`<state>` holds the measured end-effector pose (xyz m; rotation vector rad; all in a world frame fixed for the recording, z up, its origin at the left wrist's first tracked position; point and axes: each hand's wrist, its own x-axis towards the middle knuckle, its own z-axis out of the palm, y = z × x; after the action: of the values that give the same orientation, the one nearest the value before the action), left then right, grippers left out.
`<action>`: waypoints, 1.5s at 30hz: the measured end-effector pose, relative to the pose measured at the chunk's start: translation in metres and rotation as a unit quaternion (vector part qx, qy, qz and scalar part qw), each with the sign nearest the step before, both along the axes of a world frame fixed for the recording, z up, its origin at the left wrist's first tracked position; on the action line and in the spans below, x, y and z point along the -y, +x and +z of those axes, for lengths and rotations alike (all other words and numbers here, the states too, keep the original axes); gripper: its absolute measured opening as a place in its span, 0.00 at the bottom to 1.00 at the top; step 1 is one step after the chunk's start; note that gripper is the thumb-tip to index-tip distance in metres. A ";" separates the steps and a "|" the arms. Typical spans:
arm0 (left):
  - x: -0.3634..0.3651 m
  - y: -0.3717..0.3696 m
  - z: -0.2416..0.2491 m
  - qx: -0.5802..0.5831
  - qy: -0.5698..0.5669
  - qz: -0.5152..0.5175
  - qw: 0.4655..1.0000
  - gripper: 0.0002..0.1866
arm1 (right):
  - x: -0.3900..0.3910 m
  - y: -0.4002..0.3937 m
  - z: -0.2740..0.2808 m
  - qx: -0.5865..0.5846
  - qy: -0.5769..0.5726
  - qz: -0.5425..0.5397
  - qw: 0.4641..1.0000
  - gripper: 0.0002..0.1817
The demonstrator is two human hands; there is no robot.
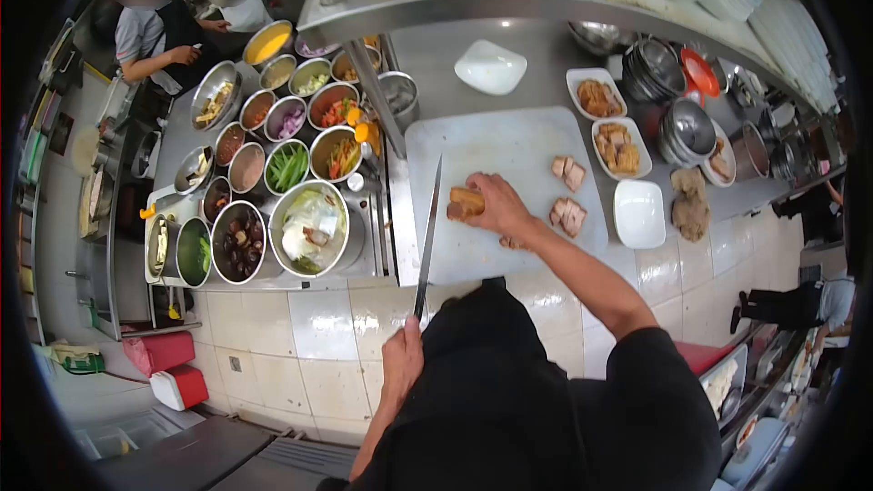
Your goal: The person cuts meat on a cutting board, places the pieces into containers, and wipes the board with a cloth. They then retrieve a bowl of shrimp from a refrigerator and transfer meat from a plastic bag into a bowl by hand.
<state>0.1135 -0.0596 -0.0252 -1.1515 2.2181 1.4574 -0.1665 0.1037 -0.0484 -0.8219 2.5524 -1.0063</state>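
Note:
My left hand (401,359) grips the handle of a long kitchen knife (428,241), its blade pointing away from me over the left side of a white cutting board (436,135). My right hand (498,206) is closed on a browned piece of roast meat (466,205) lying on the board, to the right of the blade and apart from it. Another bit of meat (510,242) shows partly beneath my right wrist. Two groups of sliced meat, one farther back (568,172) and one nearer me (567,216), sit at the board's right side.
Several metal containers of chopped vegetables (289,166) stand to the left. Right of the board are two white dishes of meat (621,147), a white square dish (640,215), a crumpled cloth (689,205) and stacked metal bowls (687,127). A steel shelf (509,5) overhangs the back.

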 end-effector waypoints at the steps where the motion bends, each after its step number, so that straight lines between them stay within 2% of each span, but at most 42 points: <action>1: 0.000 -0.008 0.002 -0.010 -0.013 -0.022 1.000 0.37 | -0.005 0.000 -0.005 -0.044 -0.013 -0.004 0.999 0.33; 2: 0.001 -0.018 0.004 -0.005 -0.014 -0.025 1.000 0.37 | -0.009 -0.002 -0.009 -0.091 -0.026 -0.007 0.996 0.33; 4: 0.000 -0.027 0.006 -0.032 -0.065 -0.067 0.995 0.37 | -0.013 -0.003 -0.011 -0.058 -0.024 -0.013 0.998 0.32; 8: -0.006 -0.043 -0.002 -0.053 -0.082 -0.079 0.992 0.38 | -0.007 0.003 -0.021 0.015 -0.055 -0.018 0.998 0.30; 11: -0.021 -0.057 0.000 -0.049 -0.093 -0.066 0.992 0.38 | -0.004 0.010 -0.012 -0.005 -0.048 -0.035 0.998 0.30; 12: -0.029 -0.065 0.013 0.001 -0.068 -0.071 0.995 0.37 | -0.005 0.010 -0.015 0.003 -0.046 -0.035 0.998 0.30; 14: -0.039 -0.066 0.018 0.016 -0.064 -0.068 0.996 0.37 | -0.006 0.009 -0.018 -0.100 -0.097 -0.020 0.990 0.29; 15: -0.040 -0.073 0.021 0.017 -0.066 -0.068 0.995 0.37 | -0.004 0.002 -0.018 -0.101 -0.101 -0.013 0.990 0.29; 18: -0.043 -0.077 0.032 0.025 -0.116 -0.085 0.989 0.37 | -0.003 0.000 -0.019 -0.025 -0.118 0.004 0.993 0.27; 20: -0.043 -0.076 0.036 0.035 -0.141 -0.102 0.984 0.36 | -0.002 0.000 -0.003 0.017 -0.094 -0.006 0.995 0.21; 27: -0.053 -0.052 0.075 0.149 -0.160 -0.104 0.970 0.37 | -0.001 -0.005 -0.015 0.017 -0.108 0.027 0.994 0.18; 29: -0.052 -0.064 0.062 0.145 -0.164 -0.117 0.969 0.37 | 0.000 -0.003 -0.019 -0.001 -0.119 0.013 0.993 0.21; 31: -0.050 -0.088 0.039 0.055 -0.183 -0.175 0.966 0.38 | -0.001 -0.001 -0.021 -0.010 -0.124 0.015 0.992 0.21; 34: -0.051 -0.122 0.019 0.057 -0.203 -0.114 0.971 0.38 | 0.000 0.005 -0.022 -0.016 -0.114 0.005 0.993 0.22; 37: -0.059 -0.118 0.012 0.039 -0.210 -0.090 0.973 0.38 | 0.002 0.001 -0.020 -0.009 -0.091 -0.007 0.996 0.24; 45: -0.054 -0.116 0.013 0.043 -0.195 -0.094 0.975 0.39 | 0.003 0.002 -0.024 0.000 -0.082 0.010 0.997 0.25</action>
<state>-0.0023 -0.0061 -0.0121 -1.0468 2.5414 0.9054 -0.1644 0.1011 -0.0728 -0.8869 2.4806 -1.2226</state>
